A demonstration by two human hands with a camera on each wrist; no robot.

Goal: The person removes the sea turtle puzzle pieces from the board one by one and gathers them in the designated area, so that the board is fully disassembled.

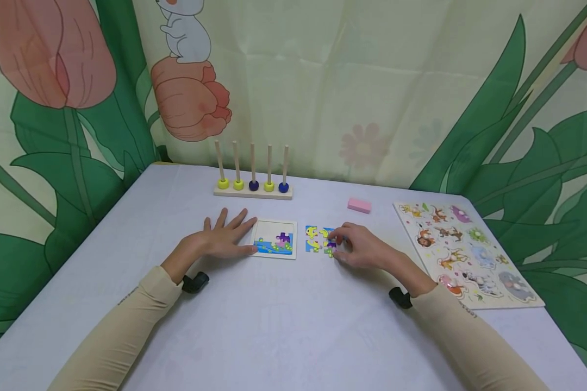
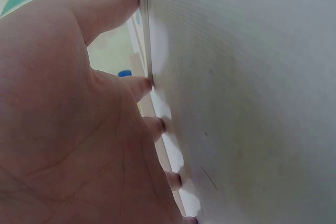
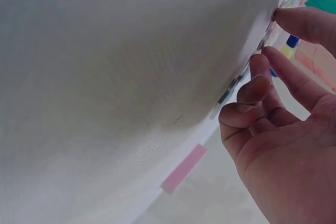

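A: Where did the puzzle tray (image 1: 276, 258) lie, and what was the left hand (image 1: 225, 239) doing?

B: It lay flat on the white table (image 1: 274, 326), between the hands. The left hand was spread, its thumb and forefinger touching the tray's left side.

A: That seemed a sound brace, provided it pressed lightly and kept off the bare upper part. And the right hand (image 1: 364, 247)?

B: Its thumb and forefinger were bent toward each other at the loose pieces (image 1: 312, 232), just right of the tray. Whether they pinched one, neither view could tell.

A: A grip on opposite edges looked wisest, since such thin pieces probably slipped when taken from the top.

B: The tray's lower part held joined blue scenery, with a purple piece (image 1: 283, 238) standing up from it at the right.

A: Then its knob was likely the guide: matching the picture and outline first, then lowering the piece level, appeared safer than forcing it and jolting those already seated.
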